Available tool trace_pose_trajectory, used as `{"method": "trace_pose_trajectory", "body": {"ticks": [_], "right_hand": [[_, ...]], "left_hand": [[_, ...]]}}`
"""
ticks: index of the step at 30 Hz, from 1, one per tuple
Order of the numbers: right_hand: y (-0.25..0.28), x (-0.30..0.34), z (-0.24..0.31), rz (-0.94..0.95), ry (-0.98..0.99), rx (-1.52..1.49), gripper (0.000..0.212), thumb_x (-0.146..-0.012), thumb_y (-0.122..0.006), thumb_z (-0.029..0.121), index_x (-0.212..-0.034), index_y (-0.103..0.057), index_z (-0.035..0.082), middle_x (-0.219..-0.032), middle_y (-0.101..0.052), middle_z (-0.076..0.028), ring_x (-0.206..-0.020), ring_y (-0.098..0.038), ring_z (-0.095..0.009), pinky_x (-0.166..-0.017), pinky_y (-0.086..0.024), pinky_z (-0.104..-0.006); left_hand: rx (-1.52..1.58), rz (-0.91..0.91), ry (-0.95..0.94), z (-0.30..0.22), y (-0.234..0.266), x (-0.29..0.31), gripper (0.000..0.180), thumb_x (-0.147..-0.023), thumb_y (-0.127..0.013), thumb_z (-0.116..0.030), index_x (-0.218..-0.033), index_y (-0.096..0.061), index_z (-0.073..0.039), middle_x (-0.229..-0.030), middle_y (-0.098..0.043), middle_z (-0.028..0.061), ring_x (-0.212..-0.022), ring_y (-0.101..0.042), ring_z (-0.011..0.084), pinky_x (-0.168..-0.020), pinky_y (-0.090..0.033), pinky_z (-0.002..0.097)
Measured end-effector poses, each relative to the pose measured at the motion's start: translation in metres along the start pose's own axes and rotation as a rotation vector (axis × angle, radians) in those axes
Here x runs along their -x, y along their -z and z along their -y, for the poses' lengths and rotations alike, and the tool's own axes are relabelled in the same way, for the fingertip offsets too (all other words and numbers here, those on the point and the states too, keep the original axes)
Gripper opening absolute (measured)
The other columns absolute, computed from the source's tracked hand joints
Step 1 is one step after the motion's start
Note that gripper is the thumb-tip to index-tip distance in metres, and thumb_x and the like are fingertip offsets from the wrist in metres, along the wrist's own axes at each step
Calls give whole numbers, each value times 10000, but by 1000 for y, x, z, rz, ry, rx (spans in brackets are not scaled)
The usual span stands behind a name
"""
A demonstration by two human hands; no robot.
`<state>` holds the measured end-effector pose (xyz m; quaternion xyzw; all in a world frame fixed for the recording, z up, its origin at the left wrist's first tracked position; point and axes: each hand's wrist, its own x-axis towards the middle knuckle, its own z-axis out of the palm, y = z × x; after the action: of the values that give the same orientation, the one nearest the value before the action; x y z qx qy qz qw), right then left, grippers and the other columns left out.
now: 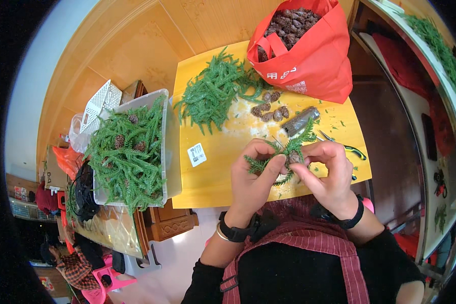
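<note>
Above the near part of the yellow table (pixel 197 185), my left hand (pixel 256 177) and my right hand (pixel 330 175) are close together. Between them is an artificial pine sprig (pixel 305 137) with a small brown pine cone (pixel 293 158) at its middle. My left thumb and fingers pinch the sprig from one side. The right thumb presses against the cone, its fingers curled round the other side. Just beyond lies a dark bundle in clear wrap (pixel 301 121). Pliers or cutters with black and green handles (pixel 356 151) lie right of my right hand, partly hidden.
Loose pine cones (pixel 277 115) lie mid-table, behind them a red bag (pixel 314 66) full of cones. Green sprigs (pixel 210 91) are heaped at the far left. A clear plastic bin (pixel 172 167) of finished-looking sprigs with cones stands left. A white label (pixel 196 154) lies nearby.
</note>
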<state>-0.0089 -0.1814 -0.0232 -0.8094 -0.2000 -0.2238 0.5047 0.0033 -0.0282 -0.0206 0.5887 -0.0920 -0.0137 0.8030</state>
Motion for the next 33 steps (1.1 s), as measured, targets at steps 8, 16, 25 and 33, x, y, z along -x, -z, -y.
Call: {"method": "trace_pose_trajectory", "body": {"ticks": [8, 16, 25, 33], "right_hand": [[0, 0, -1, -22, 28, 2, 452, -709, -708, 0, -993, -357, 7, -831, -612, -137, -701, -604, -159, -635, -514, -269], [0, -3, 4, -40, 40, 25, 442, -692, -728, 13, -965, -381, 7, -814, -621, -141, -700, -621, -157, -628, -513, -253], [-3, -4, 1, -106, 85, 52, 407, -682, -741, 86, -965, -460, 4, -788, -633, -108, -667, -647, -177, -575, -511, -256], [-1, -5, 0, -109, 106, 132, 432, -666, -750, 110, -999, -495, 9, -750, -634, -89, -674, -642, -214, -593, -495, -279]], "left_hand": [[117, 8, 132, 0, 3, 0, 84, -840, -561, -30, -865, -481, -20, -795, -502, 19, -663, -536, 82, -567, -422, 193], [155, -19, 42, 3, 1, 0, 75, -844, -555, -31, -879, -491, -17, -884, -508, 51, -679, -544, 90, -523, -399, 183], [100, 67, 92, -1, 6, 1, 83, -847, -558, -53, -872, -485, -24, -1001, -536, 111, -702, -580, 106, -519, -431, 189], [94, 178, 195, -1, 11, -1, 109, -863, -545, -67, -876, -442, -34, -948, -544, 88, -717, -587, 111, -513, -443, 194]]}}
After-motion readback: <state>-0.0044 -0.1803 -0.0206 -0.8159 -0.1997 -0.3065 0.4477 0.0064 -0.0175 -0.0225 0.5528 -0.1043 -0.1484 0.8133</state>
